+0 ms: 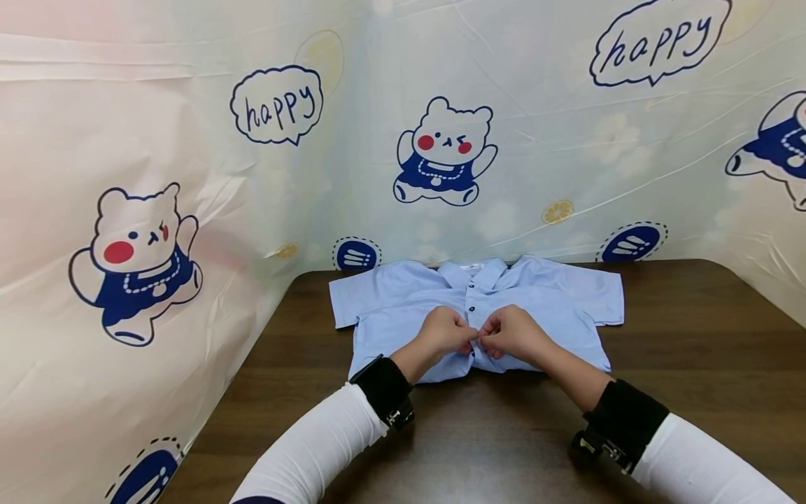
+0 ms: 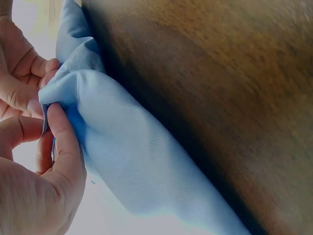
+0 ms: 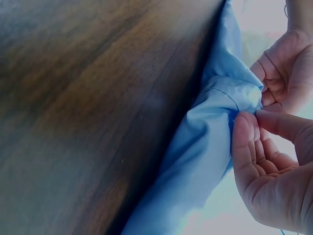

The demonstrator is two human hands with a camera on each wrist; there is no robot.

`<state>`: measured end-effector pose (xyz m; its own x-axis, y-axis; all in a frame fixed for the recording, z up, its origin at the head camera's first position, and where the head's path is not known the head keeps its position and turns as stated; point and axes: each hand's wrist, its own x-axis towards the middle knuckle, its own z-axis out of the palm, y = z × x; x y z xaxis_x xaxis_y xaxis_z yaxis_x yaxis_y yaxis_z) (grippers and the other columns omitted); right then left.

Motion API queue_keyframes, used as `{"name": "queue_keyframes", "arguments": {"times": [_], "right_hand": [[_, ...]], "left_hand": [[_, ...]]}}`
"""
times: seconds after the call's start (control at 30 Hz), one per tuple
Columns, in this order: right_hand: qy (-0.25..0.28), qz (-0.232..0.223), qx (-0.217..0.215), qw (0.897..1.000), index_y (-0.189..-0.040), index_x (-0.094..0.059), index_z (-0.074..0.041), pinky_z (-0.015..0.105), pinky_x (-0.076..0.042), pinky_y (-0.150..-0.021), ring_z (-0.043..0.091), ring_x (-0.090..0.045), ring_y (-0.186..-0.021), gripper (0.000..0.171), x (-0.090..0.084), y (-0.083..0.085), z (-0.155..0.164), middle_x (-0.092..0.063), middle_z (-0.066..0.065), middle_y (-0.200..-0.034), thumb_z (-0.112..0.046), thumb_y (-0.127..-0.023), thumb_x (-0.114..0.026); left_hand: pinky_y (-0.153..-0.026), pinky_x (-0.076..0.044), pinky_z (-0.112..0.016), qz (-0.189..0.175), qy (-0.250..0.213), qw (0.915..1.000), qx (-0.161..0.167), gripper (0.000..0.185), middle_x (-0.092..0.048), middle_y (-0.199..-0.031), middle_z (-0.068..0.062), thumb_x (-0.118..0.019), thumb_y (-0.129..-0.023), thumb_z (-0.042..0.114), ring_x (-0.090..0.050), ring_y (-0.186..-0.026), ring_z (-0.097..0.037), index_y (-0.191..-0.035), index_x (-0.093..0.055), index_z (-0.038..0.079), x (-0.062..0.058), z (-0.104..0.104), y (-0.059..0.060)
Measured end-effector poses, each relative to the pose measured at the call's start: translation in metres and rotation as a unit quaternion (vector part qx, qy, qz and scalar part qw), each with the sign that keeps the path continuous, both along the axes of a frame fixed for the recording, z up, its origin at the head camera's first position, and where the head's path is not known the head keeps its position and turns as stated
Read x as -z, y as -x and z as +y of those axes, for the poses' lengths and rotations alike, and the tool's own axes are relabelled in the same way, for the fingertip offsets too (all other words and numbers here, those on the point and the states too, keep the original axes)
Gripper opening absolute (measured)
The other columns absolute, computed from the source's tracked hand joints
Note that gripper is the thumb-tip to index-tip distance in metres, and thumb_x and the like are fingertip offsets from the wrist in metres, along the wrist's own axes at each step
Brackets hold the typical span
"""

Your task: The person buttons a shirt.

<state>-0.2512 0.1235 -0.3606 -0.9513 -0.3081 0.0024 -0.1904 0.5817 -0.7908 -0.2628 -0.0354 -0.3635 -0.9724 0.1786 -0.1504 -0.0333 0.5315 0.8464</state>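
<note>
Over on the left hangs a pale plastic sheet (image 1: pixel 126 175) printed with cartoon bears and "happy" speech bubbles; it wraps around behind the dark wooden table (image 1: pixel 693 336) as a backdrop. Lying flat on that table, collar toward the far edge, is a light blue short-sleeved shirt (image 1: pixel 554 294), its sleeves spread to either side and its dark buttons running down the middle.

The person's left hand (image 1: pixel 443 334) sits on the shirt's lower front, just left of the button line, fingers curled in. The left wrist view shows it close up: the thumb (image 2: pixel 61 132) and the fingers behind it are clamped on a raised fold of the blue cloth, so the fabric stands up off the table between them (the button itself I cannot make out there).

Right beside it, knuckles almost touching, is the right hand (image 1: pixel 513 334), also curled on the placket. In the right wrist view its fingertips (image 3: pixel 242 129) and thumb pinch the bunched edge of the same cloth, with the left hand gripping the other side of the bunch.

Both forearms wear white sleeves and black wrist straps (image 1: pixel 384 388).
</note>
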Motion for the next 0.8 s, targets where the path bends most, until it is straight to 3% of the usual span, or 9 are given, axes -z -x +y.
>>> {"name": "queue_keyframes", "arguments": {"times": [0.2, 0.5, 0.67, 0.8], "right_hand": [[0.021, -0.016, -0.013, 1.0, -0.081, -0.071, 0.005, 0.031, -0.055, -0.057, 0.016, -0.064, -0.059, 0.014, -0.003, 0.0003, 0.0006, -0.067, 0.007, -0.068, -0.001, -0.089, -0.062], [0.028, -0.04, -0.011, 0.999, -0.085, -0.069, 0.008, 0.032, -0.056, -0.059, 0.016, -0.063, -0.062, 0.015, -0.0021, 0.0035, 0.0011, -0.067, 0.008, -0.072, 0.0, -0.093, -0.059], [0.043, -0.073, -0.006, 0.996, -0.084, -0.065, 0.007, 0.031, -0.055, -0.06, 0.013, -0.06, -0.062, 0.017, -0.0016, 0.0028, 0.0003, -0.063, 0.007, -0.072, -0.001, -0.096, -0.056], [0.095, -0.124, -0.011, 0.988, -0.084, -0.062, 0.008, 0.028, -0.053, -0.06, 0.012, -0.057, -0.062, 0.02, 0.0015, 0.005, 0.002, -0.06, 0.006, -0.071, -0.001, -0.098, -0.051]], "left_hand": [[-0.06, -0.052, -0.024, 0.012, 0.012, 0.9999, -0.001, 0.024, -0.066, -0.065, -0.005, -0.073, -0.087, 0.009, -0.066, -0.058, -0.013, -0.065, -0.064, 0.005, -0.0025, 0.0001, -0.0005], [-0.059, -0.054, -0.025, 0.026, 0.002, 0.9996, 0.011, 0.021, -0.064, -0.069, -0.004, -0.071, -0.086, 0.002, -0.065, -0.06, -0.013, -0.066, -0.064, 0.002, -0.0015, 0.0012, 0.0027], [-0.055, -0.046, -0.023, 0.063, -0.001, 0.9975, 0.03, 0.019, -0.06, -0.067, -0.004, -0.068, -0.089, 0.001, -0.058, -0.061, -0.013, -0.072, -0.059, 0.003, 0.0014, -0.0001, -0.001], [-0.055, -0.044, -0.023, 0.113, 0.045, 0.9916, 0.044, 0.015, -0.057, -0.068, -0.001, -0.068, -0.09, 0.006, -0.053, -0.062, -0.011, -0.078, -0.059, 0.004, 0.0033, -0.0018, -0.0028]]}}
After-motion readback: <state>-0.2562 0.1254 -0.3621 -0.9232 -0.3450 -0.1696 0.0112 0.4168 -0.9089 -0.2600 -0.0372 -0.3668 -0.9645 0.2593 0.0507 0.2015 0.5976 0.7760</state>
